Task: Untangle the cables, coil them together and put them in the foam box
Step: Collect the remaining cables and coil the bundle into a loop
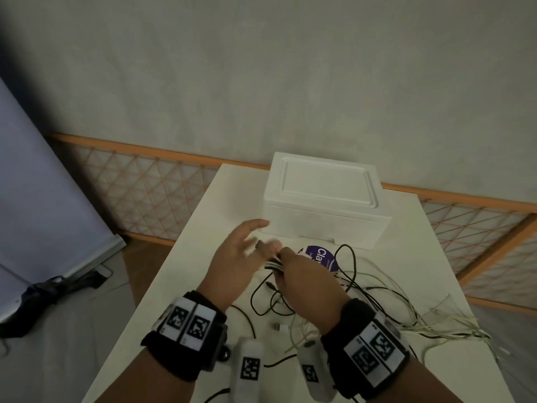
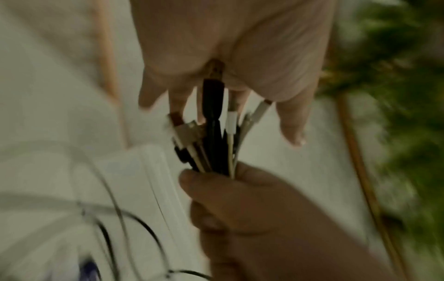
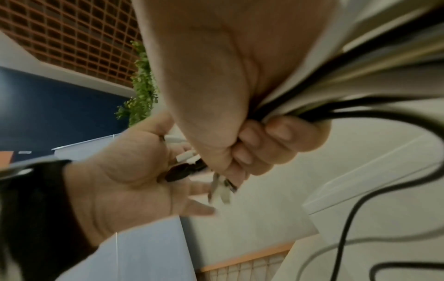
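Observation:
Several black and white cables trail over the white table point(image 1: 191, 257). My right hand point(image 1: 302, 277) grips their plug ends as one bundle point(image 1: 273, 264). In the left wrist view the bundle point(image 2: 213, 142) sticks up from the right hand point(image 2: 252, 209), and its plugs touch the palm of my left hand point(image 2: 228, 57). The left hand point(image 1: 247, 248) is open with straight fingers, just left of the bundle. In the right wrist view the right hand point(image 3: 240, 95) is fisted round the cables point(image 3: 336, 79), facing the open left hand point(image 3: 134, 171). The white foam box point(image 1: 322, 199) stands behind the hands with its lid on.
Loose cable loops point(image 1: 406, 309) spread toward the table's right edge. A purple round label point(image 1: 319, 257) lies in front of the box. A free USB plug point(image 1: 277, 326) lies near me. An orange lattice fence point(image 1: 145, 184) runs behind the table.

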